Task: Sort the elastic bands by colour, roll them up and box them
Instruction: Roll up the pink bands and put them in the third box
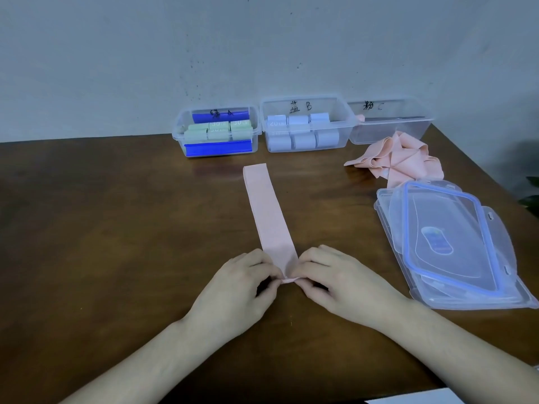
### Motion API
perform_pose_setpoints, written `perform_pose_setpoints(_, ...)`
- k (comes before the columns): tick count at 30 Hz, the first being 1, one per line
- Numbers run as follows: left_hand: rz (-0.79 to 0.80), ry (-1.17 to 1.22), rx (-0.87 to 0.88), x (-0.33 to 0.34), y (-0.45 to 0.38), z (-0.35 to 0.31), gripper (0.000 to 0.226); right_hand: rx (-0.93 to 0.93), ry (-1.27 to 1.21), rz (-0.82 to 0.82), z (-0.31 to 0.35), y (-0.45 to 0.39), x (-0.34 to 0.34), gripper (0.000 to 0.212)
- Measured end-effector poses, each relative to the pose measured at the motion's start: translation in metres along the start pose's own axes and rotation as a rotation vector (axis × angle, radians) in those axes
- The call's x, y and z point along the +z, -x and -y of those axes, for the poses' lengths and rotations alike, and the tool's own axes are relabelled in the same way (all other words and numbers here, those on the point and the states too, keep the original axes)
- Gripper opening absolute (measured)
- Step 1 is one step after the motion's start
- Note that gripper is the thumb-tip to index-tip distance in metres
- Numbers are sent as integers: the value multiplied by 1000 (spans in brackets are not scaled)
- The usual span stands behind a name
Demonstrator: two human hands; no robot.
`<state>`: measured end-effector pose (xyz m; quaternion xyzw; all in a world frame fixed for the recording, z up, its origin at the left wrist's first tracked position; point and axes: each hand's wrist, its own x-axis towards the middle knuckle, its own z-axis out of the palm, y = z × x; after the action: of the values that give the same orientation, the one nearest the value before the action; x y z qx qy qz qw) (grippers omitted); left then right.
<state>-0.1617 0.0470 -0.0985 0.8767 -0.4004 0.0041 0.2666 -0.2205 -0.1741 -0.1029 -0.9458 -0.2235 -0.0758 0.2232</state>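
A pink elastic band (267, 211) lies flat on the brown table (116, 228), stretched away from me. My left hand (239, 287) and my right hand (335, 284) both pinch its near end, which is curled into a small fold between my fingertips. A loose heap of pink bands (399, 158) lies at the back right. Three clear boxes stand against the wall: the left box (215, 132) holds green rolls, the middle box (306, 129) holds light blue rolls, and the right box (390, 123) shows no rolls.
A stack of clear lids (449, 243), the top one with a blue seal, lies on the table to the right of my hands. The table's right edge runs diagonally past the lids. A white sheet corner (423, 398) shows at the bottom.
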Motion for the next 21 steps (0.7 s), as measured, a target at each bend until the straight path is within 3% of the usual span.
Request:
perform_pose_setpoints(4,-11,35,-27,-1,-2,3,16,25,2,-9,-1,-5,0,21)
perform_pose_setpoints(12,-35,-70,121,4,-4,11,22,47,-16,-60,-3,-9,4,20)
perform_pose_setpoints(21,-30,9,69,-1,-9,13,19,21,-14,-49,-9,-12,4,17)
